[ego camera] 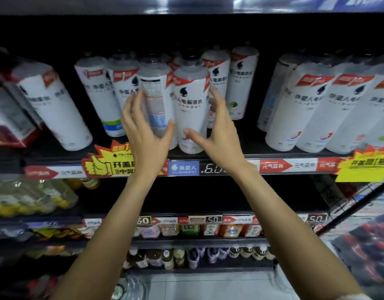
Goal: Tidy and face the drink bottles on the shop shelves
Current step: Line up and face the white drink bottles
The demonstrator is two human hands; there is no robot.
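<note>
Both hands are raised to a shop shelf, fingers spread, flanking 2 white drink bottles at its front edge. The left hand [143, 128] is open and curved around the left bottle [156, 100], whose back label with small print faces out; its thumb lies near the lower part of that bottle, though whether the palm presses it cannot be told through the blur. The right hand [217, 126] is open too, fingers reaching up along the right side of the right bottle [190, 109], which shows its black flame logo to the front, thumb pointing across its base. Neither hand is closed on anything. The 2 bottles stand side by side, touching or nearly so, between the hands.

More white bottles [104, 94] stand just left of the left hand, and others [241, 83] sit behind and right of the right hand. Farther right a row of white bottles [310, 111] stands apart across a dark gap. Below the wrists runs the shelf edge [273, 165] with a price strip and a blue tag [183, 168]; a red-and-yellow promo sign [109, 161] hangs just left of the left wrist. Lower shelves beneath the forearms hold smaller bottles [186, 256].
</note>
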